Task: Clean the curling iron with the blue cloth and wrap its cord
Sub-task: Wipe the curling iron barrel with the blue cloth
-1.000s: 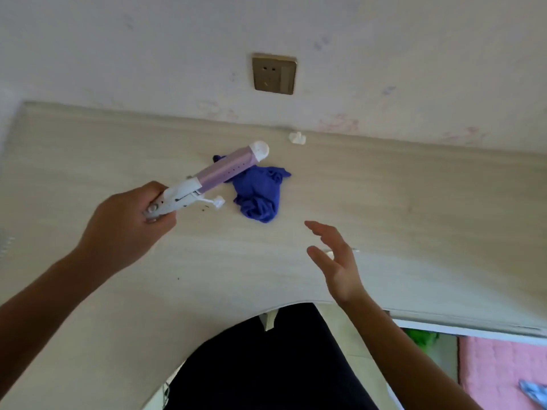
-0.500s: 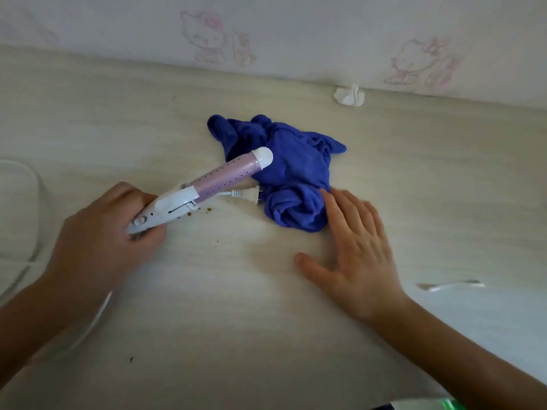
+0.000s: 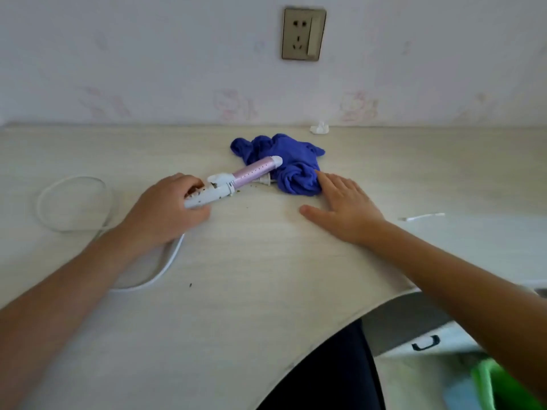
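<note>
Dropped the right hand [image 3: 346, 208] from mid-air a second earlier flat onto the table [image 3: 266, 306], with straight, close-set fingers touching the blue cloth [image 3: 296, 170] at 12 o'clock — wiping judged about to start. Gripped the curling iron [image 3: 236, 182] at 11 o'clock in the left hand [image 3: 165, 211] with curled fingers: white handle crumb-flecked, pink barrel tip over the cloth. Left the cord [image 3: 74, 202] looped at 9 o'clock — unwrapped.

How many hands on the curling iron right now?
1. The left hand grips the curling iron by its white handle; the right hand lies flat on the desk, fingers touching the blue cloth.
</note>
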`<move>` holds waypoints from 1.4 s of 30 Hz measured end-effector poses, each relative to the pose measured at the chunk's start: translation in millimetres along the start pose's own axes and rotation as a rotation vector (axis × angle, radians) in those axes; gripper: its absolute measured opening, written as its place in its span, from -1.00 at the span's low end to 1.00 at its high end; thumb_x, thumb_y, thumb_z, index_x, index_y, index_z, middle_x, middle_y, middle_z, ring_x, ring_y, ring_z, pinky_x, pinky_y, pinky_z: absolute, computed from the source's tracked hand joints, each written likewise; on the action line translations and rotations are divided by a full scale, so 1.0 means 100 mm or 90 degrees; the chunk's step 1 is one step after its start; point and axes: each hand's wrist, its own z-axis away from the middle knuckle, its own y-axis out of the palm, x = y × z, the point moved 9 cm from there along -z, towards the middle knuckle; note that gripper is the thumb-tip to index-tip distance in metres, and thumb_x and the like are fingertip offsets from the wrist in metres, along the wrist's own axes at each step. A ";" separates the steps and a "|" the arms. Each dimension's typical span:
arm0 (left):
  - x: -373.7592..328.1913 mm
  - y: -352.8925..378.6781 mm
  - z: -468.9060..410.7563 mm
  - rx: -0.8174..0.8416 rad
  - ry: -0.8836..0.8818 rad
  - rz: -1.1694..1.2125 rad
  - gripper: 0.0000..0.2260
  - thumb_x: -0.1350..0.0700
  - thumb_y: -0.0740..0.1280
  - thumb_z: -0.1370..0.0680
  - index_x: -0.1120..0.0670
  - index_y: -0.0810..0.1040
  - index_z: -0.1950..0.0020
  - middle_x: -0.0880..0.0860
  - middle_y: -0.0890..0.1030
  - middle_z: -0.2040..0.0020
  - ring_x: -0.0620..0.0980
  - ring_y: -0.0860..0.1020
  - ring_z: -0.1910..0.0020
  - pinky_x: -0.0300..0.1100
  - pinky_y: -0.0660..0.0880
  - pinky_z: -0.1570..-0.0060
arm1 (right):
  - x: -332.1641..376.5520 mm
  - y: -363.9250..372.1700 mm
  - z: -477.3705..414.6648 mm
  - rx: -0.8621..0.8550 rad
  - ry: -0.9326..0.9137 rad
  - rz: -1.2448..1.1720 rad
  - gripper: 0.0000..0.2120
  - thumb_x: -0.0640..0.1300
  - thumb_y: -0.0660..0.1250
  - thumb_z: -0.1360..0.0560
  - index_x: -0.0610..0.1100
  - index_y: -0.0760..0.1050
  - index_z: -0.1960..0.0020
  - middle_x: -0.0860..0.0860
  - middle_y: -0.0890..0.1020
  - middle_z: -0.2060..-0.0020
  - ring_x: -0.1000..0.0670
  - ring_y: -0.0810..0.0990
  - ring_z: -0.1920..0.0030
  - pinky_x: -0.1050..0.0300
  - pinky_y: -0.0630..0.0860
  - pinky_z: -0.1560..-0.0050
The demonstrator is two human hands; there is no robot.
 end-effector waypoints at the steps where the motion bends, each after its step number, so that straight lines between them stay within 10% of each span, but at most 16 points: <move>1: 0.05 -0.02 0.02 0.012 -0.012 0.017 -0.58 -0.02 0.51 -0.37 0.04 0.61 -0.20 0.00 0.64 0.02 0.10 0.61 0.04 -0.05 0.46 0.07 | -0.01 -0.01 0.01 -0.003 0.009 -0.017 -0.16 0.41 0.18 -0.53 0.02 0.08 -0.66 0.04 0.28 -0.60 -0.05 0.22 -0.58 0.00 0.14 -0.59; 6: 0.25 -0.16 0.10 0.037 -0.062 0.064 -0.42 -0.26 0.37 -0.24 -0.07 0.61 -0.22 -0.16 0.63 0.06 -0.06 0.62 0.10 -0.02 0.57 0.00 | -0.05 -0.04 0.08 -0.061 0.083 -0.103 -0.26 0.30 0.30 -0.52 0.01 0.26 -0.60 0.02 0.43 -0.49 -0.05 0.38 -0.49 0.01 0.34 -0.42; 15: 0.43 -0.07 -0.01 0.108 -0.096 0.042 -0.77 -0.20 0.43 -0.32 -0.14 0.62 0.11 -0.15 0.68 0.17 -0.14 0.63 0.20 -0.11 0.55 0.17 | 0.06 -0.02 -0.20 -0.096 0.073 -0.216 -0.30 -0.02 0.38 -0.40 0.17 0.28 -0.51 0.04 0.48 -0.32 -0.06 0.51 -0.25 0.01 0.49 -0.22; 21: 0.37 0.05 -0.04 0.115 -0.072 0.043 -0.83 -0.14 0.37 -0.40 -0.07 0.54 0.16 -0.07 0.63 0.27 0.00 0.59 0.29 -0.06 0.45 0.28 | 0.00 -0.02 -0.48 -0.108 0.071 -0.218 -0.69 0.01 0.46 -0.41 0.18 0.63 -0.15 0.08 0.51 0.05 -0.04 0.52 -0.04 0.04 0.49 -0.07; 24: 0.39 0.04 -0.02 0.087 -0.079 0.105 -0.82 -0.17 0.30 -0.40 -0.08 0.46 0.16 -0.05 0.60 0.28 0.00 0.53 0.33 -0.05 0.40 0.30 | 0.01 -0.09 -0.44 -0.155 0.052 -0.299 -0.88 -0.01 0.43 -0.37 0.22 0.55 0.17 0.20 0.50 0.00 0.02 0.48 -0.11 0.12 0.44 -0.11; 27: 0.30 0.06 0.01 0.073 -0.059 0.146 -0.83 -0.17 0.27 -0.41 -0.11 0.43 0.16 -0.03 0.57 0.31 -0.01 0.50 0.37 -0.05 0.36 0.34 | -0.02 -0.22 -0.30 -0.236 0.052 -0.445 -0.77 -0.01 0.37 -0.35 0.06 0.63 0.00 0.34 0.56 -0.11 0.15 0.54 -0.22 0.24 0.42 -0.19; 32: 0.13 -0.05 0.01 -0.012 -0.055 0.184 -0.80 -0.22 0.28 -0.43 -0.12 0.41 0.12 -0.15 0.58 0.25 -0.10 0.47 0.38 -0.07 0.36 0.37 | -0.11 -0.50 -0.10 -0.361 0.128 -0.796 -0.88 -0.09 0.34 -0.40 0.08 0.51 0.29 0.16 0.50 0.38 0.12 0.45 0.36 0.18 0.43 0.31; 42: -0.14 -0.03 -0.23 -0.085 -0.100 0.474 -0.81 -0.08 0.36 -0.44 -0.02 0.44 0.08 -0.06 0.47 0.41 -0.10 0.36 0.47 -0.17 0.31 0.45 | 0.37 -0.81 -0.42 -0.323 0.052 -0.741 -0.75 -0.05 0.47 -0.49 0.14 0.49 -0.10 0.11 0.70 0.14 0.05 0.72 0.20 0.14 0.65 0.26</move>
